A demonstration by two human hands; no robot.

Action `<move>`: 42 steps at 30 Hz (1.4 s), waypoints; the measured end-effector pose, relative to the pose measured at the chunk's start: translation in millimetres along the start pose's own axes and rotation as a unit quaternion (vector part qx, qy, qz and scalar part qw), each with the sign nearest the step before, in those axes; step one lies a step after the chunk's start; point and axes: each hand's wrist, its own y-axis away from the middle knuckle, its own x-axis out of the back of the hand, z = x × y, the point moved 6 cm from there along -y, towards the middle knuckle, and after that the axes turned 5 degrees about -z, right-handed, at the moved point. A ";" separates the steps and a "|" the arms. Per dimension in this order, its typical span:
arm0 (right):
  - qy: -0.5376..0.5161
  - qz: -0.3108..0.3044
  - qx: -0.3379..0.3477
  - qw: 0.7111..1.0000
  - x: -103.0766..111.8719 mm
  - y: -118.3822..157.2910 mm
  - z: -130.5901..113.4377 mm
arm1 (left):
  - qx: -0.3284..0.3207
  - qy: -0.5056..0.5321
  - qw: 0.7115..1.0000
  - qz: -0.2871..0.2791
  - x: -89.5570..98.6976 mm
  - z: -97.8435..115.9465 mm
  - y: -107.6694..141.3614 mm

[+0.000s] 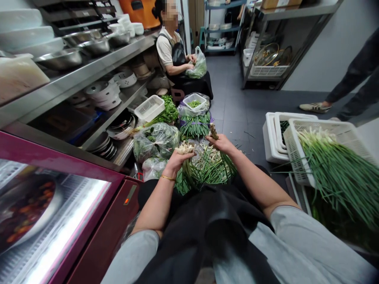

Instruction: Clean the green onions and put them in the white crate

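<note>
My left hand (177, 158), with a gold bangle at the wrist, is closed around a bunch of green onions (186, 147). Their pale root ends point up and forward, and green leaves hang below the hand. To the right, my right hand (219, 142) is raised with its fingers bent together; something brown shows at the fingertips, too small to make out. Under both hands lies a loose heap of green onions (211, 167) with pale, soiled ends.
A white basket (306, 157) of green onions stands at right. Ahead are bagged greens (156, 140), an oblong white basket (150, 108) and a basket of green pods (194, 103). A seated person (173, 51) handles a plastic bag. Steel shelving (97, 71) runs along the left.
</note>
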 end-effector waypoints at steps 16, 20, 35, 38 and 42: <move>-0.044 -0.023 0.021 0.999 -10.5 -3.9 -11.1 | -0.036 -0.036 0.998 0.024 -6.4 -1.9 -9.1; -0.089 -0.035 0.029 0.995 -25.1 -0.9 -17.9 | -0.043 -0.019 0.999 -0.002 -25.1 -6.6 -21.2; -0.040 0.011 0.100 0.994 -1.0 2.0 -24.8 | -0.026 0.032 0.993 0.108 7.3 -12.6 -23.7; 0.118 -0.025 0.111 0.987 -27.7 -0.1 -28.5 | -0.037 0.013 0.996 0.083 -0.6 -11.4 -24.9; 0.246 -0.009 0.112 0.963 -23.4 3.2 -27.4 | -0.014 -0.025 0.997 0.068 4.0 -13.3 -22.3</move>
